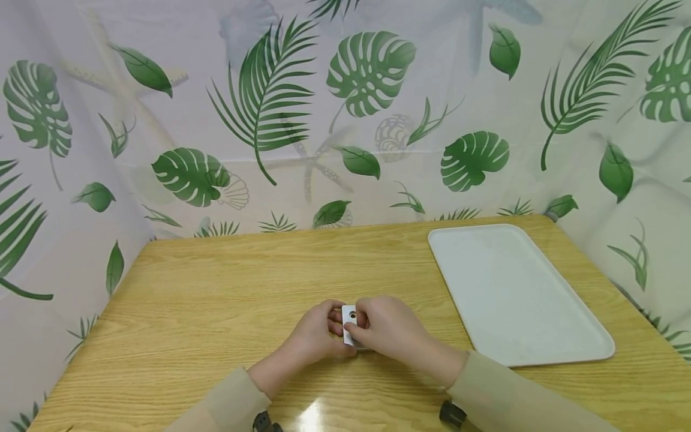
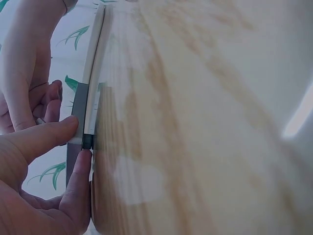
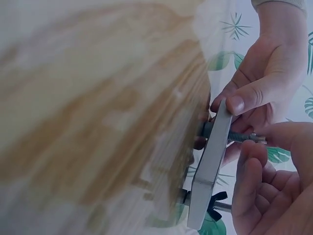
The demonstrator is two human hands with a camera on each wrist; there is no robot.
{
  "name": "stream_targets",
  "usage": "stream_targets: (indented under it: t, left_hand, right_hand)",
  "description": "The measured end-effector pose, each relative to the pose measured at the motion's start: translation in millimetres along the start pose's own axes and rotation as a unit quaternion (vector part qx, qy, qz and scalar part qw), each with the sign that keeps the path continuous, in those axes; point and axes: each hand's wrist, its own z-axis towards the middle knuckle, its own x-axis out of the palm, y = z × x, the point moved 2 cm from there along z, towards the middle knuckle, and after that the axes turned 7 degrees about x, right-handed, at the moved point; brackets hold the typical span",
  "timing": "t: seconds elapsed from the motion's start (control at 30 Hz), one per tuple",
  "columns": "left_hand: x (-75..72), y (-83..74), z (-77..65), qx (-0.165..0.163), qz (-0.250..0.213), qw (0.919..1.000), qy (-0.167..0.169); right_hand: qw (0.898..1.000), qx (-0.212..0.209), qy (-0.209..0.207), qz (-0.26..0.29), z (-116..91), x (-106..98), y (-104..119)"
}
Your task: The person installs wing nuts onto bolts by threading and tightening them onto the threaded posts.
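Observation:
Both hands are at a small pale rectangular plate (image 1: 348, 336), low over the table. My left hand (image 1: 315, 333) holds its edge, thumb on one face and fingers at the other. In the right wrist view, a threaded bolt (image 3: 239, 137) stands out of the plate. The thumb and fingers of my right hand (image 1: 391, 327) pinch the bolt's silvery end, which they partly cover. A second bolt (image 3: 223, 207) carries a black wing nut (image 3: 215, 204) close against the plate. Dark round parts (image 3: 206, 129) sit on the plate's other side.
A large white tray (image 1: 518, 288) lies on the right of the wooden table (image 1: 216, 282). Leaf-printed cloth (image 1: 302, 120) hangs behind and along both sides of the table.

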Motion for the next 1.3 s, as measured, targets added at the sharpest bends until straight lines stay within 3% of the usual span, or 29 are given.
stream_targets:
  t: [0.13,0.33,0.6,0.87,1.03,1.3]
  left_hand:
    - [0.1,0.4,0.1,-0.002,0.001,1.0000,0.001]
    - [-0.7,-0.3,0.3,-0.007,0.006,1.0000,0.003]
    - [0.2,0.4,0.2,-0.005,0.009,0.9999,0.002]
    - [0.1,1.4,1.1,-0.003,0.007,1.0000,0.003]
    - [0.5,1.2,1.0,-0.004,0.010,0.9999,0.001]
    - [0.2,-0.9,0.3,-0.006,0.012,0.9999,0.000]
  right_hand:
    - [1.000,0.013,0.002,0.010,-0.9,1.5,-2.1]
    - [0.997,0.011,0.025,0.077,-3.4,1.1,-6.5]
    - [0.971,-0.014,0.097,0.217,-3.1,2.1,-18.0]
    - [0.959,0.027,0.115,0.257,-2.5,4.6,-20.1]
    - [0.967,0.047,0.090,0.234,-2.4,8.1,-18.1]
    - [0.990,0.053,0.034,0.128,-1.7,8.3,-14.3]
